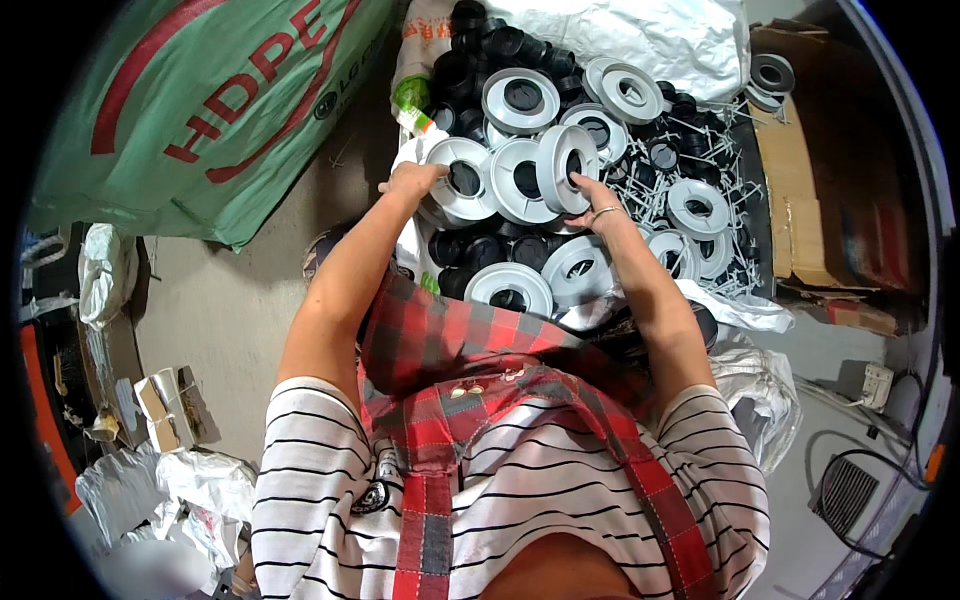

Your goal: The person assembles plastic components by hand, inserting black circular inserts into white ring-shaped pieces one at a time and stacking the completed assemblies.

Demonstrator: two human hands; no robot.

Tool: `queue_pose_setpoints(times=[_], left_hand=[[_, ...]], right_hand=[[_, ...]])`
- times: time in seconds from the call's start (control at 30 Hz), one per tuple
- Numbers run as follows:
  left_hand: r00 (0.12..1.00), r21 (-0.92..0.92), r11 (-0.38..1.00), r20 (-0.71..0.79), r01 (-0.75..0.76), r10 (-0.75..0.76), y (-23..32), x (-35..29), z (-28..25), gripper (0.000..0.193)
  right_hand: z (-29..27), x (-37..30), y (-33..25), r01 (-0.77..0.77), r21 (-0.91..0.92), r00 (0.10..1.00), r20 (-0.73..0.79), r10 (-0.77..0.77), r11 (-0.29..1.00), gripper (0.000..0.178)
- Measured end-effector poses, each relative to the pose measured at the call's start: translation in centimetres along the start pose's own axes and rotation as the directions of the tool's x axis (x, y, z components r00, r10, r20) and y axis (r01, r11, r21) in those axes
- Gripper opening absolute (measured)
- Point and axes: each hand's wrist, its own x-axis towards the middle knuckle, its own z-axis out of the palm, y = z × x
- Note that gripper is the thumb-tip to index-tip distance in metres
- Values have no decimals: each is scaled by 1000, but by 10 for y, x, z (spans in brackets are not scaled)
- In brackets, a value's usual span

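Note:
My left hand (412, 182) is closed on the left rim of a light grey plastic ring (466, 150), its thumb on top near the dark centre hole. My right hand (600, 208) grips another grey ring (551, 160), which stands tilted, with the thumb at its hole and the other fingers around the lower edge. Between them lies a third ring (507, 187), partly covered by the tilted one. More rings (507, 112) rest about them on a heap of round black plastic caps (480, 250).
Thin grey plastic pins (640, 195) are strewn right of the rings. A white sack (660, 40) lies behind the heap. Cardboard (800, 200) stands at the right, a large green bag (250, 110) at the left. White plastic bags (205, 480) sit on the floor at lower left.

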Motion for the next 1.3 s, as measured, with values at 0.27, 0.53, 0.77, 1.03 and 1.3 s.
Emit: queue_pose_setpoints(times=[0.27, 0.53, 0.77, 1.03, 1.3], left_hand=[[997, -25, 997, -43, -73, 72, -3, -11, 16, 84], [988, -455, 887, -152, -81, 12, 1, -28, 51, 50], [888, -689, 569, -278, -449, 365, 21, -109, 15, 42], [315, -215, 230, -644, -949, 697, 122, -295, -220, 63], [-159, 179, 154, -978, -972, 136, 164, -469, -513, 57]], right_hand=[[19, 6, 16, 55, -51, 987, -148, -62, 997, 46], [13, 4, 12, 317, 227, 940, 57, -337, 921, 38], [47, -101, 0, 681, 295, 732, -272, -625, 670, 18], [141, -335, -162, 910, 414, -52, 41, -998, -30, 48], [347, -588, -388, 940, 318, -276, 503, -819, -122, 43]])
